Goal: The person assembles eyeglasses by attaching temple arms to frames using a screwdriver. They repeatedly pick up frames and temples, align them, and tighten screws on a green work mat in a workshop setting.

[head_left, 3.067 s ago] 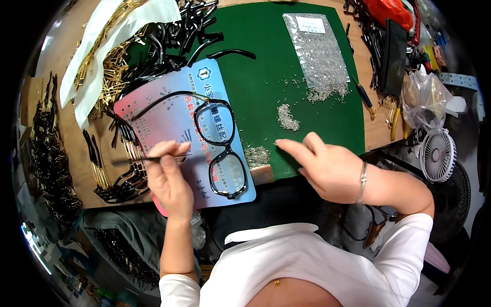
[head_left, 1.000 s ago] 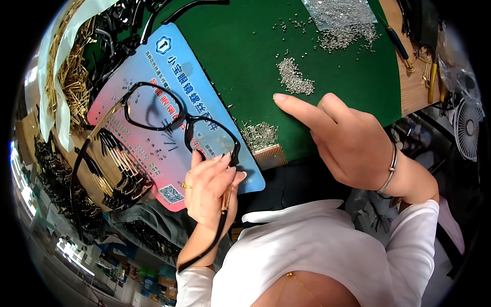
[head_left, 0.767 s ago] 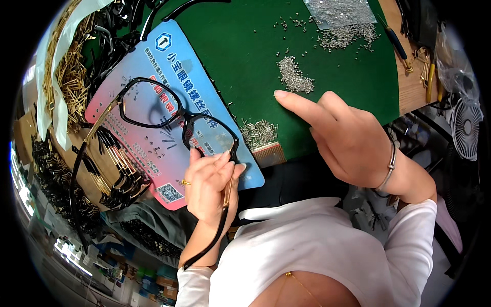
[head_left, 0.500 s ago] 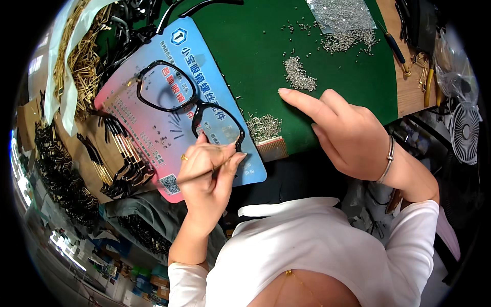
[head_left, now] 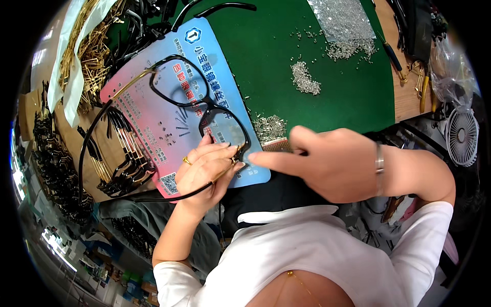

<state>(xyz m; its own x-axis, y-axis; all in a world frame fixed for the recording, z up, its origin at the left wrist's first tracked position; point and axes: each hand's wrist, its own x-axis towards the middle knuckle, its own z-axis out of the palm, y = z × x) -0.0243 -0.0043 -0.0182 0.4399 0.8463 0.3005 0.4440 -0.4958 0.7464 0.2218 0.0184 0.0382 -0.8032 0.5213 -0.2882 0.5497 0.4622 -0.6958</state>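
Observation:
A black-rimmed eyeglass frame lies tilted over a pink and blue printed card. My left hand is closed on its near end, pinching the hinge corner where a temple arm joins. This thin black arm runs back across the hand to the left. At the frame's far end, a second temple with a gold section extends leftward. My right hand, slightly blurred, has its index finger stretched almost to the pinched hinge, other fingers curled. Its thumb is hidden, and anything tiny on the fingertip cannot be made out.
The printed card holds several small dark parts. Silver screw piles and a clear bag of tiny parts rest on the green mat. A screwdriver lies right. Temple bundles and a small fan flank the table.
My right hand has moved from the small silver pile down and left to the hinge in my left hand. The glasses appear shifted slightly right, and their temples now show clearly.

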